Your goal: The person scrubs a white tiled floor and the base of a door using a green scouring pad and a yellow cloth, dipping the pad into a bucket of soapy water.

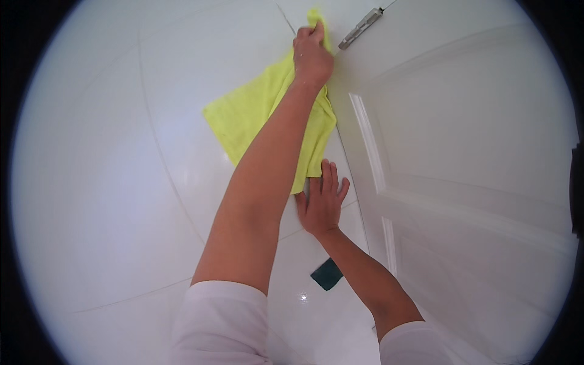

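Observation:
My left hand (314, 57) reaches to the top of the view, its fingers closed on a bright yellow cloth (251, 109). The cloth spreads out under my left forearm over glossy white floor tiles (182, 91), and one end sticks up past my fingers. Lower down, my right hand (321, 205) rests palm down on the tiles with its fingers apart. Its fingertips are at the cloth's lower edge; whether they press on it I cannot tell. Partly behind my right forearm lies a dark green scouring pad (326, 274).
A white panelled door (456, 137) stands along the right side, close to both hands. A metal hinge (361, 28) juts out at its upper edge, just right of my left hand. A dark object (577, 191) shows at the far right rim.

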Demonstrator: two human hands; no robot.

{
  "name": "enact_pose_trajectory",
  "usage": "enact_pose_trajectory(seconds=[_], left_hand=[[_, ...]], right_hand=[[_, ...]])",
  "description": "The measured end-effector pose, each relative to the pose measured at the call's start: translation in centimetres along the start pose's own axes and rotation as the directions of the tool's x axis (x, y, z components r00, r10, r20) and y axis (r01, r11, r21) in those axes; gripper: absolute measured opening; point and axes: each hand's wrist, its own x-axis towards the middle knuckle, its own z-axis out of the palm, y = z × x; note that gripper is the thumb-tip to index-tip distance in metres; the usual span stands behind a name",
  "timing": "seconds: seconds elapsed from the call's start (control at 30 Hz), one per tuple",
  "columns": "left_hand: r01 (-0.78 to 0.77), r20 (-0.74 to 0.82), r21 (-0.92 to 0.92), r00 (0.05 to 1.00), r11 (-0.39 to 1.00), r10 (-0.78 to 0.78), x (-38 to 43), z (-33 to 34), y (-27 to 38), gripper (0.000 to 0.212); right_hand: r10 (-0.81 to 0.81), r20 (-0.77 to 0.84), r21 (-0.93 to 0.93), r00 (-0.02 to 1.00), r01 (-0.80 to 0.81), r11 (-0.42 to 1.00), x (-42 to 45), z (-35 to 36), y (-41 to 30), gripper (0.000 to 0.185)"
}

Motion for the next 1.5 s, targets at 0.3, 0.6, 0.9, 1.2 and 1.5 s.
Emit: enact_pose_trajectory(seconds=[0.3, 0.6, 0.9, 1.2, 1.5], left_hand=[[-0.026, 0.105, 0.035, 0.994, 0.999, 0.022, -0.4, -0.6, 0.4, 0.054], [-0.044, 0.068, -0.034, 0.997, 0.998, 0.046, -0.8, -0.9, 0.9, 0.054], [-0.222, 0.000, -0.316, 0.972, 0.922, 0.234, 1.0, -1.3, 5.7, 0.051], [-0.114, 0.076, -0.163, 0.989, 0.980, 0.128, 0.4, -1.2, 1.0, 0.053], [-0.241, -0.012, -0.117, 0.970, 0.964, 0.241, 0.9, -2.1, 6.1, 0.051]], right_hand=[[0.015, 0.046, -0.043, 0.999, -0.013, 0.999, 0.2, -0.1, 0.4, 0.060], [-0.004, 0.006, -0.060, 1.000, 0.004, 0.998, -0.1, 0.1, 0.6, 0.059], [0.024, 0.026, -0.044, 0.999, -0.022, 0.999, 0.1, 0.0, 0.5, 0.059], [0.057, 0.081, -0.040, 0.995, -0.054, 0.998, 0.3, -0.6, -0.2, 0.057], [0.028, 0.047, -0.036, 0.998, -0.026, 0.999, 0.1, -0.3, 0.0, 0.057]])
